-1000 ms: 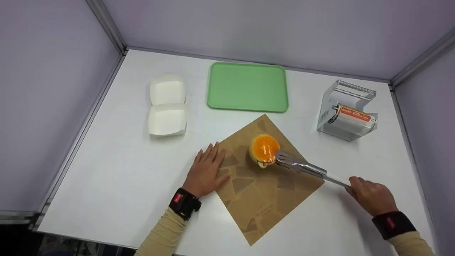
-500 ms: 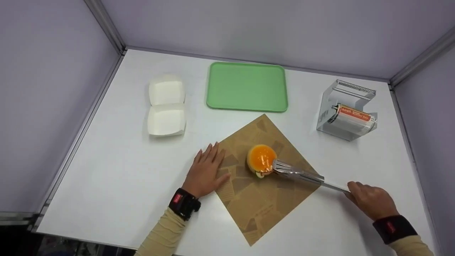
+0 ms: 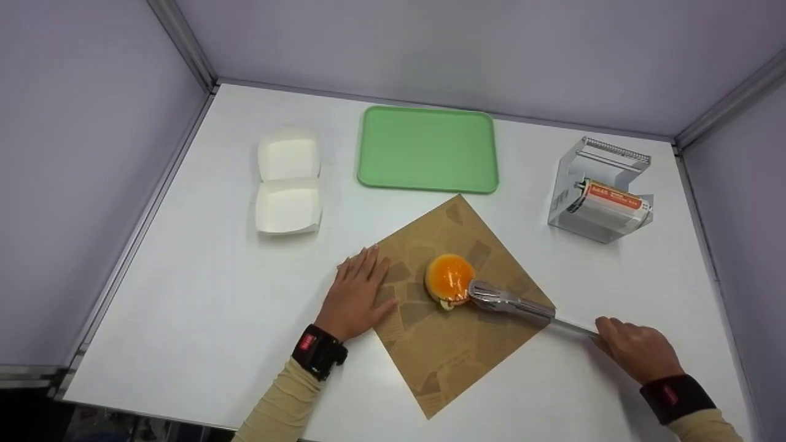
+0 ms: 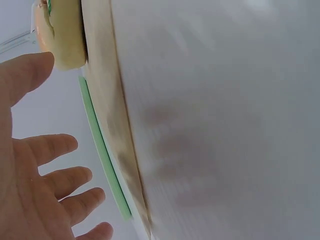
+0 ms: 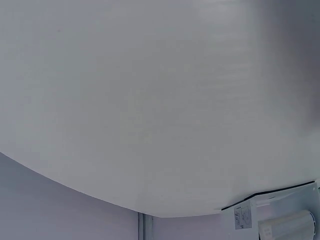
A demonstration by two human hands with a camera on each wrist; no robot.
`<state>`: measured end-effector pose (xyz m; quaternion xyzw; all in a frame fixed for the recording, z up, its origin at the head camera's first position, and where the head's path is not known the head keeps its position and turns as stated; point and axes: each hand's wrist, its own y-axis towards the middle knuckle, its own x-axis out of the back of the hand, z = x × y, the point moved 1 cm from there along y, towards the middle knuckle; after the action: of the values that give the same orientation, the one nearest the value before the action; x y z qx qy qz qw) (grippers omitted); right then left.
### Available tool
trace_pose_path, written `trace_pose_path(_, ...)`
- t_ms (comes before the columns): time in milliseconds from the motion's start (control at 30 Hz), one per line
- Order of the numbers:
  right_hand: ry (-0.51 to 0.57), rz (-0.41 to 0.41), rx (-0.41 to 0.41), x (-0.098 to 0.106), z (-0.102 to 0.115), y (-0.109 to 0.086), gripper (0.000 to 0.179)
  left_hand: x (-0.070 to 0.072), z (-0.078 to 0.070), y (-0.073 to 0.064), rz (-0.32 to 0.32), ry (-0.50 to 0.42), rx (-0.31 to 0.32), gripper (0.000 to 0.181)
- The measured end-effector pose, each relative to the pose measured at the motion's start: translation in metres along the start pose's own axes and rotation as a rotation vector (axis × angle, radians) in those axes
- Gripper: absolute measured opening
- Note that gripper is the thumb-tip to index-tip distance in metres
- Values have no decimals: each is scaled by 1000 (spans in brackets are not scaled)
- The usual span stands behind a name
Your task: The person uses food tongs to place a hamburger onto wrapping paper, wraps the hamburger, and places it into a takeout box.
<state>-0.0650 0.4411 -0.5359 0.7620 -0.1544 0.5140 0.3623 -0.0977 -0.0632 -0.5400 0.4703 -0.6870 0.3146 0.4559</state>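
A burger (image 3: 450,277) with a glossy orange bun top rests on a square of brown printed wrapping paper (image 3: 442,353) near the middle of the table. My right hand (image 3: 638,348) grips the far end of a pair of metal tongs (image 3: 513,305), whose slotted head is at the burger's right side. Fingers spread, my left hand (image 3: 356,299) lies at the paper's left corner. The left wrist view shows the bun's side (image 4: 67,37) beyond my thumb, and my left fingers (image 4: 55,150) are straight. In the right wrist view my right hand is out of sight.
A white open clamshell box (image 3: 287,205) stands at the back left. Behind the paper lies a green tray (image 3: 428,149). A clear dispenser (image 3: 568,190) with a printed roll (image 3: 614,202) stands at the back right. Grey walls (image 3: 430,49) enclose the table.
The burger has moved toward me and slightly left across the paper, with the tongs' head at its side. My right hand has shifted slightly left. My left hand has stayed in place.
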Motion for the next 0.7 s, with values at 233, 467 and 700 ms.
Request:
trace_pose_path(233, 19, 3, -11, 0, -3, 2, 49, -1, 1, 0, -9, -15, -11, 73)
trace_pose_path(467, 23, 7, -28, 2, -9, 5, 52, -2, 1, 0, -16, -34, -13, 72)
trace_pose_path(700, -13, 43, -46, 12, -20, 7, 56, 0, 1, -1, -5, -12, -16, 74)
